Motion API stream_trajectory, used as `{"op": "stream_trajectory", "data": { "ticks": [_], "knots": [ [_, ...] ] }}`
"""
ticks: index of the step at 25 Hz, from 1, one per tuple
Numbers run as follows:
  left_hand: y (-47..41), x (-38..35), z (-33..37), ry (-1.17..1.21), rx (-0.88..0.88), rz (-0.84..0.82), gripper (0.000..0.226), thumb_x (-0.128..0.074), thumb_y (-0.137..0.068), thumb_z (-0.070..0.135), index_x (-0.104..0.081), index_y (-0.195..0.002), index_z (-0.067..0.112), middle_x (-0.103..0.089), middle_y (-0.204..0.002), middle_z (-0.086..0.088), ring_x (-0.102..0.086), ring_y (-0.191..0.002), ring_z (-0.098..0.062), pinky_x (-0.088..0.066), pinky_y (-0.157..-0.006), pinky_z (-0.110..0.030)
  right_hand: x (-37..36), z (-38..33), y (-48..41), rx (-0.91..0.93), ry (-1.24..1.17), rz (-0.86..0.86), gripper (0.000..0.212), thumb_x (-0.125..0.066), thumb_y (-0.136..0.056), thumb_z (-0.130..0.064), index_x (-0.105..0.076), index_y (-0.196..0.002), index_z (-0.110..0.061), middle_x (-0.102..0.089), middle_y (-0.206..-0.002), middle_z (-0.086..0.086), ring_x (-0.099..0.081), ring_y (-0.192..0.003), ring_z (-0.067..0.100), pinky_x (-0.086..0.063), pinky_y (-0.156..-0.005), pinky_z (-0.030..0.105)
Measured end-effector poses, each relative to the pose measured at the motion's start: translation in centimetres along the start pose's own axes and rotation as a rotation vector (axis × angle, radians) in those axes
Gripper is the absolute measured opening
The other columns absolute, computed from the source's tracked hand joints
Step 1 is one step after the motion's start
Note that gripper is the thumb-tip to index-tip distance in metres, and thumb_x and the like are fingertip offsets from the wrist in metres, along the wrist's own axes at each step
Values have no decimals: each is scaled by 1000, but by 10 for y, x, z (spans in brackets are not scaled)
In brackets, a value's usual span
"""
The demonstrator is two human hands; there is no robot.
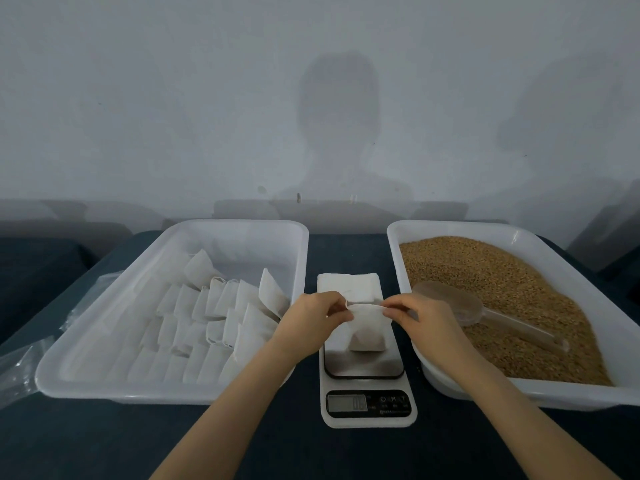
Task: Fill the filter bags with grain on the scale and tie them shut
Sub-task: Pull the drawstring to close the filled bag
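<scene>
1. Farthest left of the scale, a crumpled sheet of clear plastic (20, 362) lies on the dark cloth.
2. Just left of the scale sits a white tray (239, 225) with rows of white bags (194, 323) lying in it. I can't tell from here whether they are filled or tied.
3. My left hand (311, 320) is above the scale's left edge, fingers curled, pinching the left side of the bag's mouth.
4. The bag (363, 327) I'm working on stands on the scale (369, 407), bottom on the steel plate and top held up between my hands. A stack (346, 287) of flat bags lies at the scale's far end. The display is too blurred to read.
5. My right hand (422, 317) is above the scale's right edge, thumb and forefinger pinching the right side of the mouth.
6. Right of the scale is the grain (519, 289) in its tray (450, 226). The scoop (460, 306) lies in it, bowl toward the scale, with nothing holding it.
7. I take this to be the mouth being spread for filling, though it could be the string being drawn. I can't see inside the bag. If it's empty, my left hand must hold the limp mouth open alone while my right lets go and fetches the scoop
</scene>
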State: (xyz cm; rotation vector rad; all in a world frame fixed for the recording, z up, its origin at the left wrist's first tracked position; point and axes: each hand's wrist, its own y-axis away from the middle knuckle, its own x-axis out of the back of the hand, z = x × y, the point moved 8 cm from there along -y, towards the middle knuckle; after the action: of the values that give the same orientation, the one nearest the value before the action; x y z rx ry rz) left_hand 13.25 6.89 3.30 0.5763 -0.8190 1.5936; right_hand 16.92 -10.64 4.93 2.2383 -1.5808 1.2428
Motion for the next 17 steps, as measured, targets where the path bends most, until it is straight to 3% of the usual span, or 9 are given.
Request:
{"op": "stream_trajectory", "data": {
  "ticks": [10, 17],
  "knots": [
    [0, 2, -1, 53, -5, 27, 19, -64, -91, 31, -68, -99, 14, -63, -85, 8, -57, -78, -7, -44, -72, -14, 0, -1, 0, 10, -14, 0, 18, -65, -87, -24, -71, -103, -20, -63, -88, -15, -58, -85, -7, -41, -76, 3],
    [0, 3, -3, 81, 7, 40, 17, -64, -91, 32, -68, -97, 17, -60, -81, 16, -56, -74, 0, -42, -69, -8, 0, 1, 1, 10, -24, 11, 17, -66, -86, -24, -71, -102, -20, -64, -88, -15, -58, -86, -8, -41, -77, 4]
  ]
}}
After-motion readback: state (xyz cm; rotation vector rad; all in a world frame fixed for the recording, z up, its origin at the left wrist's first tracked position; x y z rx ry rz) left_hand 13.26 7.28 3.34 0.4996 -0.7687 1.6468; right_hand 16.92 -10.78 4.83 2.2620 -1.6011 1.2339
